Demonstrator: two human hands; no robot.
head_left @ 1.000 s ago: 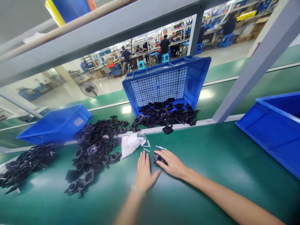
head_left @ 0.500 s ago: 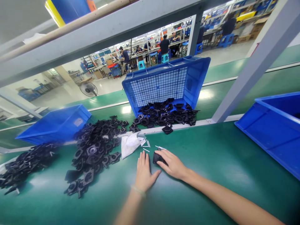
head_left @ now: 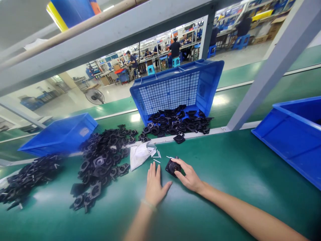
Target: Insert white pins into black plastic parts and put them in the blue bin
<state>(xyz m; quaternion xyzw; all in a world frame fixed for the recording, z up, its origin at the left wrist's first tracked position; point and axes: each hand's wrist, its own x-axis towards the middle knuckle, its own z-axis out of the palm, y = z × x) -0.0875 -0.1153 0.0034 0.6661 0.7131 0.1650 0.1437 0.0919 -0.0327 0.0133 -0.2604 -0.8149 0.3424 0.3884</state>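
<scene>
My right hand (head_left: 188, 176) grips a black plastic part (head_left: 171, 167) with a square flange and a round raised middle, thumb and fingers on its right side. Flat on the green work surface (head_left: 200, 214) lies my left hand (head_left: 153, 184), fingers stretched, thumb pointing toward that part without touching it. Just beyond my left fingertips are several thin white pins (head_left: 157, 154), spilling from the mouth of a white plastic bag (head_left: 140, 155). Another white pin (head_left: 169, 157) lies behind the held part.
Black parts are heaped to the left (head_left: 100, 164), with a second pile (head_left: 30, 177) farther left. A tipped blue crate (head_left: 175, 70) spills more parts at the back. Blue bins stand left (head_left: 60, 134) and right (head_left: 288, 140); a slanted grey post (head_left: 263, 70) rises at right.
My right hand has shifted slightly right and uncovered more of the black part, whose round middle now shows. My left hand has hardly moved.
</scene>
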